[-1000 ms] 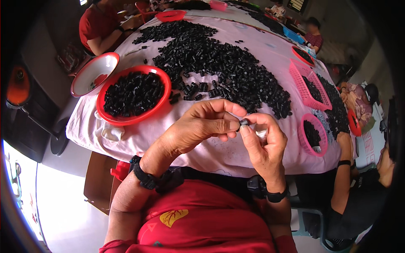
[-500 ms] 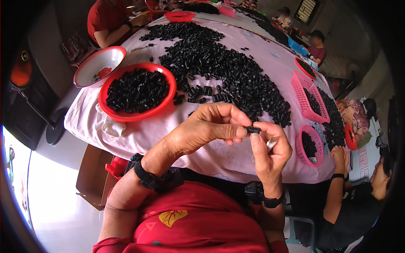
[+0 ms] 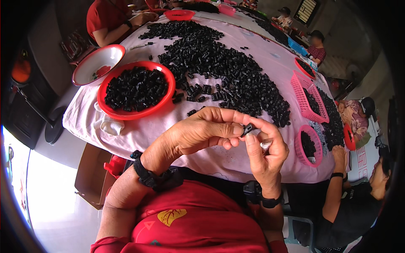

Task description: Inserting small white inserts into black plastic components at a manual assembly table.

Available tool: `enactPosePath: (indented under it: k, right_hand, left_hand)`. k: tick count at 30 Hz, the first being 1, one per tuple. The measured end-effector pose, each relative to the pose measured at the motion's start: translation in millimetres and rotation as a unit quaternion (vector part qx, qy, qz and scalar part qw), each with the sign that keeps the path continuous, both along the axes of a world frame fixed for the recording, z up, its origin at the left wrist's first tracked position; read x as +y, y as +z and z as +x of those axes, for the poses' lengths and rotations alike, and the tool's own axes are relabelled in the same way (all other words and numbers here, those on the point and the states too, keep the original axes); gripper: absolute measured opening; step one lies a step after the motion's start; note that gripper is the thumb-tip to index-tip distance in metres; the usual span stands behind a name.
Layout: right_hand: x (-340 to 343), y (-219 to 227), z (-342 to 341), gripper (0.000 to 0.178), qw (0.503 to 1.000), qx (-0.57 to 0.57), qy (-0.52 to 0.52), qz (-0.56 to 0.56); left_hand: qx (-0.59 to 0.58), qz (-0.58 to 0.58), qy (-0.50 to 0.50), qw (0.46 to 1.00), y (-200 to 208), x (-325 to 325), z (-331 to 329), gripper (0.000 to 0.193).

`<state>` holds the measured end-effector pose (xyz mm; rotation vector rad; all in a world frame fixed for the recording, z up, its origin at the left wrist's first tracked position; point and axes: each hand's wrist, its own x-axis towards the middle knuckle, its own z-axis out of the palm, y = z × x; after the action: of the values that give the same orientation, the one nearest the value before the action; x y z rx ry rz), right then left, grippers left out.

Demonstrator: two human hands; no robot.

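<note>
The black piece (image 3: 248,127) has just tipped: half a second ago it lay almost level between the fingertips, and now its far end is raised toward one or two o'clock, with a paler marking on the upturned part; as a judgement, this means the piece is being turned in the fingers and the handling is unfinished. The left hand (image 3: 206,130) keeps its grip on the near end, pinching it between thumb and fingers; the right hand (image 3: 268,152) holds the other end, thumb below and index finger above, while a pale scrap (image 3: 265,144), kind unclear, sits among its curled fingers. The piece is above the near part of the pink-covered table (image 3: 200,157); from it, the heap of black pieces (image 3: 236,80) lies between eleven and twelve o'clock, the filled red bowl (image 3: 101,102) at ten, and the round pink basket (image 3: 299,148) between three and four.
</note>
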<state>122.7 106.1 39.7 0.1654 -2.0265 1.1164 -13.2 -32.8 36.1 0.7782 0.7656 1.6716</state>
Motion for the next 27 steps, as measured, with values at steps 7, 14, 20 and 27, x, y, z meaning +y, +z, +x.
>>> enactPosePath:
  k: [7, 14, 20, 27]
  right_hand:
    - [0.7, -0.1, 0.1, 0.029, 0.999, 0.005, -0.011, 0.050]
    - [-4.6, 7.3, 5.0, 0.030, 0.993, -0.014, -0.079, 0.088]
    - [1.4, -1.0, 1.3, 0.038, 0.989, -0.042, -0.091, 0.113]
    - [1.9, 2.8, 1.5, 0.044, 0.981, -0.089, -0.104, 0.135]
  left_hand:
    - [-0.001, -0.012, -0.005, 1.000, -3.2, -1.5, -2.9, 0.031]
    - [-0.059, -0.011, -0.006, 0.998, -1.8, 1.0, -1.0, 0.023]
    - [-0.069, -0.007, -0.021, 0.997, -3.7, 4.0, 0.0, 0.021]
    - [-0.066, -0.007, -0.034, 0.997, -8.9, 5.5, 2.1, 0.022]
